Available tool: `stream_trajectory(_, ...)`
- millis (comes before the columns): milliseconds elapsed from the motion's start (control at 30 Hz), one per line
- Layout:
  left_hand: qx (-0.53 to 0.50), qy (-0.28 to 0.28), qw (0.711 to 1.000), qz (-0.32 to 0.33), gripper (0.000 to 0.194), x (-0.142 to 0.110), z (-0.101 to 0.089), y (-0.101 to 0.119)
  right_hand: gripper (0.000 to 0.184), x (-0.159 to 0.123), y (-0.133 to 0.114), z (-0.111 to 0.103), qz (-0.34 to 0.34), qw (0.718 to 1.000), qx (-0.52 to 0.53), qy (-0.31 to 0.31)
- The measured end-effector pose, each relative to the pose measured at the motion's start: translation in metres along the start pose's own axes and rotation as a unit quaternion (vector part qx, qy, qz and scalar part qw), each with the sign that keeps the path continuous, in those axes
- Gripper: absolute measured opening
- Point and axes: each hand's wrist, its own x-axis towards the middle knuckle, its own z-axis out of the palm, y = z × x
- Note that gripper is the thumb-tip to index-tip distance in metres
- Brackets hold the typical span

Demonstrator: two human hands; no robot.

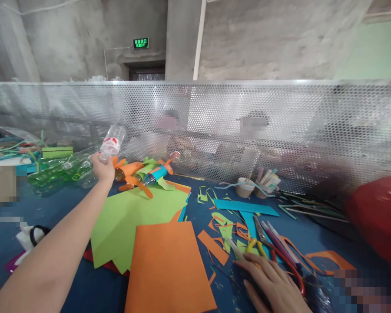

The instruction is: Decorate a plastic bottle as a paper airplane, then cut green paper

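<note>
My left hand (103,167) is stretched out to the far side of the table, fingers closed round the lower end of a clear plastic bottle (113,139) with a red and white label. Beside it lie green plastic bottles (57,168) and bottles wrapped in coloured paper with propeller blades, one of them a blue-wrapped bottle (156,174). My right hand (269,278) lies low over the table with its fingers extended, touching the area by the yellow-handled scissors (256,245). A slim pale tool (235,248) sits at its fingertips. Red-handled pliers (263,232) are just beyond.
Green paper sheets (130,213) and an orange sheet (171,269) cover the middle. Paper scraps (215,248) lie to their right. Two cups (245,188) of tools stand before a perforated metal screen (215,108), with people behind it. A red bag (381,217) bulges at right.
</note>
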Motion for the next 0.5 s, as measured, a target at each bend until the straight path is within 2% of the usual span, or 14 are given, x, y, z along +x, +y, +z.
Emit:
stream_trajectory(33,-0.022,0.014,1.000,-0.001,0.037,-0.002,-0.001,0.009,0.034,0.000,-0.001,0.000,0.003,1.000,0.001,0.000)
stream_trajectory(100,-0.070,0.004,0.997,0.012,0.038,-0.010,-0.001,0.031,0.034,0.001,-0.003,0.001,0.008,1.000,0.003,-0.002)
stream_trajectory(167,-0.119,-0.044,0.991,0.036,0.039,-0.025,0.002,0.054,0.035,0.000,-0.003,0.002,0.012,1.000,0.005,-0.009)
stream_trajectory(267,-0.188,-0.160,0.967,0.063,0.033,-0.062,0.011,0.086,0.035,-0.002,0.000,0.005,0.019,1.000,0.005,-0.014)
stream_trajectory(400,-0.275,-0.334,0.899,0.067,0.018,-0.134,0.014,0.117,0.036,-0.003,0.001,0.008,0.028,0.999,0.031,0.021)
stream_trajectory(500,-0.315,-0.457,0.830,0.053,0.015,-0.189,0.000,0.125,0.044,-0.002,-0.006,0.005,0.081,0.989,0.111,0.055)
